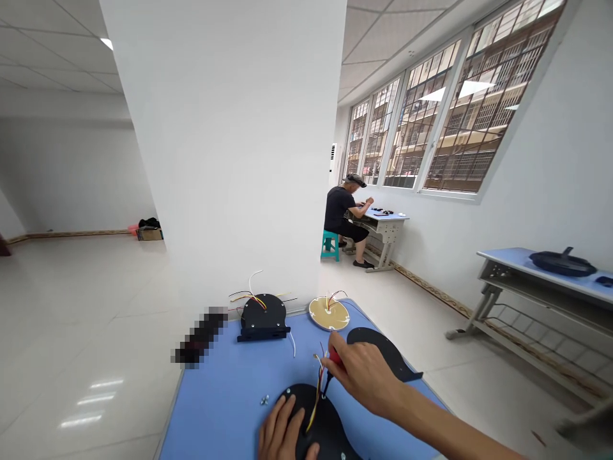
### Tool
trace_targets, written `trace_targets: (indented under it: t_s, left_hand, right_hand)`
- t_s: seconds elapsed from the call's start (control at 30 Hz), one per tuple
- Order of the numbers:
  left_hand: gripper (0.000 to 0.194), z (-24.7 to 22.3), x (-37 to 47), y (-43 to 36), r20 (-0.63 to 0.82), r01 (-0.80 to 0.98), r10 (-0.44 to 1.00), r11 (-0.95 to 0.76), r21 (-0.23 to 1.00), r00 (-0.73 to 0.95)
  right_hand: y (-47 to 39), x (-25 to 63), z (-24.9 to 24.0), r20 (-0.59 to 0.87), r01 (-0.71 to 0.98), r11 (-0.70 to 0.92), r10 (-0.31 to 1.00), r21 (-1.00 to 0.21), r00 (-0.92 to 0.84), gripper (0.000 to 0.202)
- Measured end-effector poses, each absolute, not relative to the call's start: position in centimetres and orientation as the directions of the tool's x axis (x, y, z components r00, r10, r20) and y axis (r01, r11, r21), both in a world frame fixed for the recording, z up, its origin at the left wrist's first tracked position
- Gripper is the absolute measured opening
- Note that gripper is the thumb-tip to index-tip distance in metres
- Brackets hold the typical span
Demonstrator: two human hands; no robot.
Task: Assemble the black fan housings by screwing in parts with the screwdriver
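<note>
the right hand (366, 370) is wrapped around a red-handled screwdriver (337, 360), whose tip, just left of and below it, seems to meet a screw (324, 397) on the black plate (330, 425). nearer the wearer, the left hand (282, 434) lies flat on the plate, fingers slightly spread. ideally the shaft stands square, clear of the wires (316, 399) beside it; loose screws (264, 400) sit left of the left fingertips.

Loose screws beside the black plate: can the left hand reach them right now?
Likely yes: the loose screws lie just beside the left hand, with nothing visible between, though it would probably have to leave the black plate.
</note>
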State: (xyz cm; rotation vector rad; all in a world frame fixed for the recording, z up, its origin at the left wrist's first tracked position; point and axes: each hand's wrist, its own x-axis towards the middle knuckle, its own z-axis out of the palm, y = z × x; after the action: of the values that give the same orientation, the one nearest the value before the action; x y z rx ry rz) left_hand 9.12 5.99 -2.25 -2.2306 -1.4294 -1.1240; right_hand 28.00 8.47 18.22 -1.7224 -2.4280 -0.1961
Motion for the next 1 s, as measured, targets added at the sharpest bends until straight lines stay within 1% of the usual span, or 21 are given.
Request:
trace_targets:
  t_s: [0.07,0.1,0.17,0.23,0.3,0.37,0.43,0.47,0.53,0.6,0.67,0.73,0.83,0.9,1.0]
  left_hand:
    - [0.032,-2.2,9.1,6.0,0.732,0.853,0.648,-0.488,0.186,0.212]
    - [0.032,-2.1,9.1,6.0,0.734,0.85,0.644,-0.494,0.184,0.215]
    - [0.032,-2.0,9.0,6.1,0.735,0.849,0.641,-0.498,0.178,0.222]
    - [0.033,-1.9,9.0,6.1,0.735,0.85,0.641,-0.496,0.177,0.221]
    - [0.032,-2.0,9.0,6.1,0.736,0.851,0.641,-0.494,0.179,0.218]
    - [0.032,-2.1,9.0,6.1,0.737,0.854,0.641,-0.488,0.177,0.213]
    - [0.032,-2.3,9.0,6.0,0.739,0.859,0.641,-0.48,0.176,0.207]
    - [0.032,-2.3,9.0,6.0,0.741,0.86,0.641,-0.478,0.178,0.203]
    - [0.032,-2.4,9.0,5.9,0.743,0.857,0.639,-0.48,0.185,0.197]
    - [0.032,-2.5,9.0,5.9,0.745,0.854,0.638,-0.484,0.192,0.194]
    - [0.032,-2.5,8.9,5.8,0.749,0.854,0.634,-0.484,0.192,0.192]
    - [0.032,-2.4,8.9,5.8,0.752,0.851,0.629,-0.49,0.187,0.197]
    - [0.031,-2.2,9.0,5.8,0.756,0.846,0.619,-0.503,0.174,0.212]
    - [0.031,-1.9,9.1,5.8,0.761,0.85,0.614,-0.5,0.168,0.211]
    - [0.031,-1.1,9.0,5.4,0.764,0.85,0.616,-0.494,0.186,0.191]
  right_hand:
    - [8.0,28.1,18.5,0.218,0.948,0.319,0.925,0.004,-0.312,0.015]
    - [7.8,28.3,18.8,0.229,0.939,0.344,0.915,-0.009,-0.333,0.013]
    - [7.3,28.4,19.4,0.243,0.889,0.455,0.869,-0.051,-0.43,0.007]
    - [7.3,28.3,19.7,0.233,0.84,0.536,0.831,-0.086,-0.506,0.014]
    - [7.8,27.9,19.2,0.22,0.86,0.504,0.851,-0.083,-0.477,0.01]
    - [8.6,27.5,18.4,0.24,0.919,0.391,0.898,-0.053,-0.369,0.005]
    - [9.0,27.3,17.8,0.269,0.95,0.31,0.919,-0.036,-0.29,0.012]
    - [9.0,27.3,17.8,0.276,0.955,0.295,0.921,-0.034,-0.275,0.016]
    - [8.5,27.7,18.1,0.284,0.94,0.34,0.905,-0.039,-0.316,0.016]
    - [8.0,28.2,18.7,0.294,0.885,0.463,0.854,-0.052,-0.429,0.013]
    - [7.8,28.4,18.9,0.312,0.842,0.537,0.81,-0.052,-0.497,0.016]
    - [8.0,28.3,18.6,0.335,0.862,0.506,0.819,-0.036,-0.466,0.004]
    - [8.8,27.7,17.7,0.366,0.912,0.411,0.851,-0.02,-0.375,0.01]
    - [9.0,27.4,17.3,0.377,0.912,0.409,0.849,-0.026,-0.37,0.009]
    - [8.7,27.7,17.5,0.393,0.904,0.425,0.84,-0.047,-0.375,0.012]
